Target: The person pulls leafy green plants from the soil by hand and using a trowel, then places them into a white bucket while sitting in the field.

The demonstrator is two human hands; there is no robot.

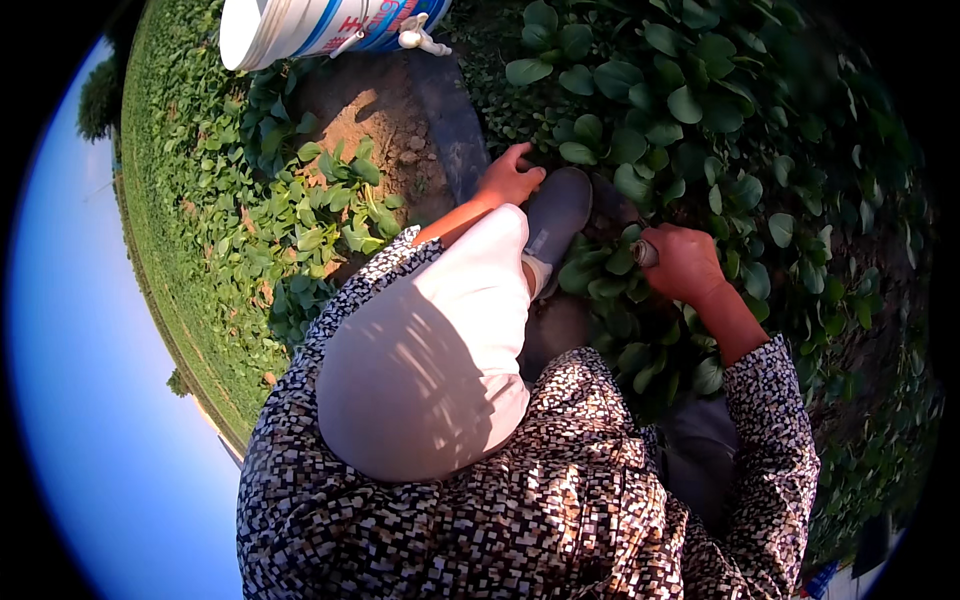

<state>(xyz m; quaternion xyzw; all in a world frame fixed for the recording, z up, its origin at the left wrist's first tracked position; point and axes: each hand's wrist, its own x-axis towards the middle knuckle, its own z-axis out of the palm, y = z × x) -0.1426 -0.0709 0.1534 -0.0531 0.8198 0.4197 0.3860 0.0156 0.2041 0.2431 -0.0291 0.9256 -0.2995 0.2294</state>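
My right hand (681, 262) grips a tool by its short round handle (645, 253). A dark, flat shape beside my shoe may be its blade, but shadow makes this uncertain. Green leafy vegetable plants (600, 274) surround that hand. My left hand (511, 180) reaches low beside the toe of my grey shoe (559, 210), thumb and forefinger apart. Nothing shows between them, though the other fingers are partly hidden. Small low plants (517, 112) and broad-leaved plants (589, 139) grow just beyond its fingertips.
A white plastic bucket (300, 34) with blue bands, writing and a white tap-like fitting (421, 36) stands by the row. A dark strip (450, 112) runs along bare soil (375, 112). Loose-looking leafy plants (352, 191) lie left of my arm. My bent leg (450, 330) fills the middle.
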